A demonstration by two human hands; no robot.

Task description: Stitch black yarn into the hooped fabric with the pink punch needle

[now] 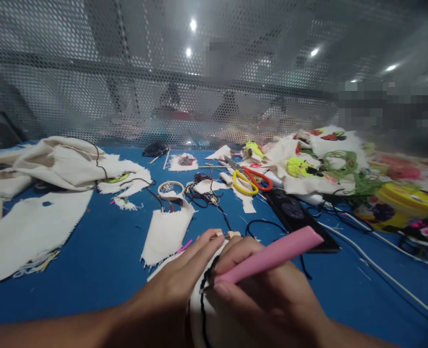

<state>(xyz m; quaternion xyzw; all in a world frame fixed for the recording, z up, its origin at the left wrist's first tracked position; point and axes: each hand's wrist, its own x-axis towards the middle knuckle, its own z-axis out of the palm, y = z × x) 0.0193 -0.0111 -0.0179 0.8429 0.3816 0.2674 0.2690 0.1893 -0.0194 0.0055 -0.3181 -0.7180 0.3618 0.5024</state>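
Observation:
White cloth is stretched in a wooden embroidery hoop, low in the head view, with a raised line of black yarn along it. My left hand grips the hoop along its far left side, fingers pointing forward. In my right hand is a punch needle with a thick pink handle, pinched between thumb and fingers. Its thin metal tip meets the cloth beside the black line. Much of the hoop is hidden under both hands.
Orange and yellow-handled scissors lie ahead, near a black phone. Cloth scraps and tangled dark yarn cover the blue table. A yellow tub and white cables are at right; a perforated metal screen stands behind.

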